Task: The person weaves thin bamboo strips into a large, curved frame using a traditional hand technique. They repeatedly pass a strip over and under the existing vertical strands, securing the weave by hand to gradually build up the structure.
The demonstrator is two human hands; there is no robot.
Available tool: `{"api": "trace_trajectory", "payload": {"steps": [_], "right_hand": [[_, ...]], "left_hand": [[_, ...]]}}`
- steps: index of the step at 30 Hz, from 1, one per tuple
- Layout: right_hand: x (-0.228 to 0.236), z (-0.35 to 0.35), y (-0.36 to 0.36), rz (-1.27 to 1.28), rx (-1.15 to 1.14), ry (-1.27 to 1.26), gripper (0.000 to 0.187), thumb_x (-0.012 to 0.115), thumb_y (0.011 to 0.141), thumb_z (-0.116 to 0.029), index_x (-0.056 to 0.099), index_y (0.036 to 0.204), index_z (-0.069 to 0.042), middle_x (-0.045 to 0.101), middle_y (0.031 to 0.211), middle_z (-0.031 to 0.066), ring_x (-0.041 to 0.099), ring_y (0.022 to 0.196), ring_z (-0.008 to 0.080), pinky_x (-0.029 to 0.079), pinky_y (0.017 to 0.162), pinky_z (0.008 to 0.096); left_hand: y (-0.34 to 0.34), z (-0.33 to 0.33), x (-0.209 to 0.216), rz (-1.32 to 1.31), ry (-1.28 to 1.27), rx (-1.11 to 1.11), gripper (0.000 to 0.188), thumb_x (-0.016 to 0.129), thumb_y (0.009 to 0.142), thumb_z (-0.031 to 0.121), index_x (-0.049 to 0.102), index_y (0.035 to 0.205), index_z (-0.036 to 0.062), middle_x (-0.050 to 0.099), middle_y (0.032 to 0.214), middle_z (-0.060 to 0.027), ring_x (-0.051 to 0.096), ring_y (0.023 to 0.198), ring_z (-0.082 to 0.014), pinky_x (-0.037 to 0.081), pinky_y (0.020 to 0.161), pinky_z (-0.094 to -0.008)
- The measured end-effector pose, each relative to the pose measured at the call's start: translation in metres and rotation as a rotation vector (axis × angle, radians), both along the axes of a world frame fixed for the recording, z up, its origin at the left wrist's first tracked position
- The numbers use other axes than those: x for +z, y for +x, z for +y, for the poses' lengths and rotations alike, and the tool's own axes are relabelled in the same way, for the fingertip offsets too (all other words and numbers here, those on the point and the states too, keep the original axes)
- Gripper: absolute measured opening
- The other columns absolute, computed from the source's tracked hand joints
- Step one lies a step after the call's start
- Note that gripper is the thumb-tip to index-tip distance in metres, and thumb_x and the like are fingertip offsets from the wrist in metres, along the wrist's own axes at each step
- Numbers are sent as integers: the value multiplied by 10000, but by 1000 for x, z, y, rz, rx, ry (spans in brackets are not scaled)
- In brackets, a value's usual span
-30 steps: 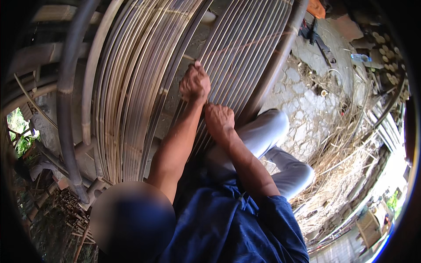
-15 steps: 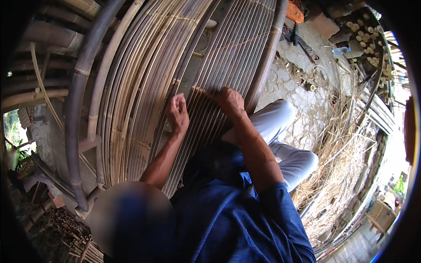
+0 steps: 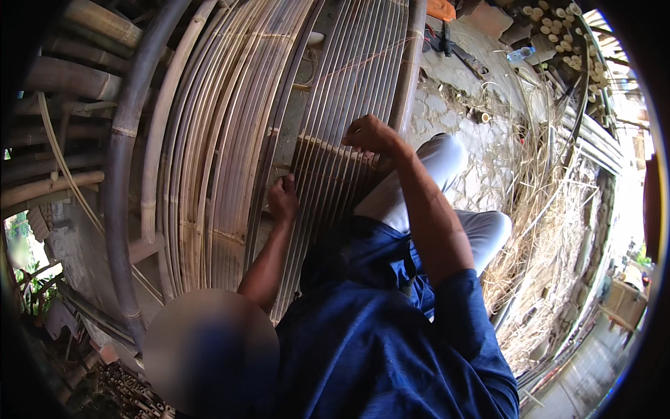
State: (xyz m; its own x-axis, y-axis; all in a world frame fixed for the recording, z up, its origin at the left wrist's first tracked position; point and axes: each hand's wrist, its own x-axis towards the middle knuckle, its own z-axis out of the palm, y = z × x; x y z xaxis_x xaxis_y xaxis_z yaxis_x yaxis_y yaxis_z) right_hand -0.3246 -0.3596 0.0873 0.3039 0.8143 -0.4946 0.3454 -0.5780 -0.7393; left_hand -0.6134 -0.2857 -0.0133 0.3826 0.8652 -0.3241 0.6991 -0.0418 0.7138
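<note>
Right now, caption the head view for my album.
Bare hands at long bamboo strips, cracked grey floor to the right.

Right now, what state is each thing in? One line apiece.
Left hand: fingers curled; grip unclear
Right hand: fingers curled, over the slats; grip unclear
Bamboo slats: lengthwise, side by side, spaced apart on the right
Pale cross strip: running across the slats
Reddish cord: slanting across the slats
Clear bottle: lying on its side
Shavings: loose, strewn about

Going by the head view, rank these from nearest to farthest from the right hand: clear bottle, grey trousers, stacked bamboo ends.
From the right hand:
1. Grey trousers, right and slightly lower.
2. Clear bottle, up and right.
3. Stacked bamboo ends, beyond the bottle, upper right.
</note>
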Motion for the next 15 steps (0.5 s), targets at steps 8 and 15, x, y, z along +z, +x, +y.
{"api": "trace_trajectory", "payload": {"steps": [8, 15], "right_hand": [[68, 10, 34, -1027, 585, -54, 97, 618, 864, -125, 700, 839, -81, 724, 825, 95, 718, 793, 235, 577, 683, 384], [99, 26, 88, -1468, 37, 309, 217, 595, 912, -271, 697, 833, -97, 629, 938, 91, 616, 899, 270, 453, 830, 458]], "left_hand": [[14, -17, 6, 210, 407, -46, 348, 446, 1022, 338, 579, 898, 41, 660, 762, -217, 653, 736, -434, 497, 635, -534], [17, -21, 8, 310, 423, -37, 329, 431, 1018, 324, 552, 881, 51, 664, 771, -207, 654, 715, -418, 499, 627, -526]]}}
